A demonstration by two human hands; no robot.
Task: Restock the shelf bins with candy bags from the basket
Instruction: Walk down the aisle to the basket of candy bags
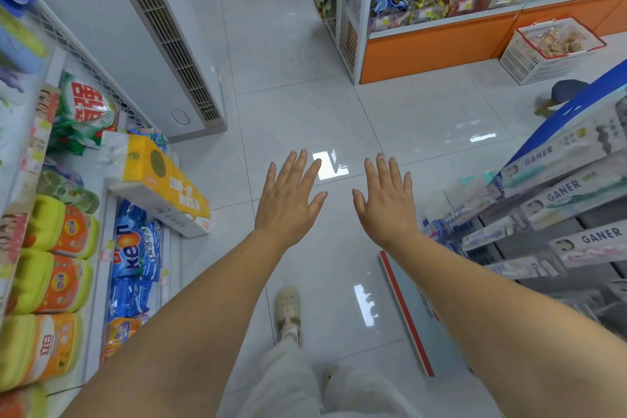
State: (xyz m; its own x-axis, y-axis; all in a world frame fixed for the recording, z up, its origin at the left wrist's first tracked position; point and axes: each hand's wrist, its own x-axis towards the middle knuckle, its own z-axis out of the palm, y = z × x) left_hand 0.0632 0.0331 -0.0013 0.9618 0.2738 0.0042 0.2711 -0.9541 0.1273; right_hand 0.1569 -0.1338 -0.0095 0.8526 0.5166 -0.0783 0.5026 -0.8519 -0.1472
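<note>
The shelf bins (pixel 441 0) stand across the aisle, with the white basket (pixel 529 64) on the floor beside their orange base. The left hand (pixel 288 204) and right hand (pixel 386 207) hover spread wide, empty. The candy bags (pixel 556 41) in the basket look light and crinkly, probably best pinched at a top seam.

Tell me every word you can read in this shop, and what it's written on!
"GANER": on the pale boxes on the right-hand shelf, several times.
"keon": on the blue bag on the left shelf.
"...brush": on the red-edged board; its start is unclear.
Chinese writing on the yellow pack: too blurred to read.
Price tags on the shelf bins: too small to read.
</note>
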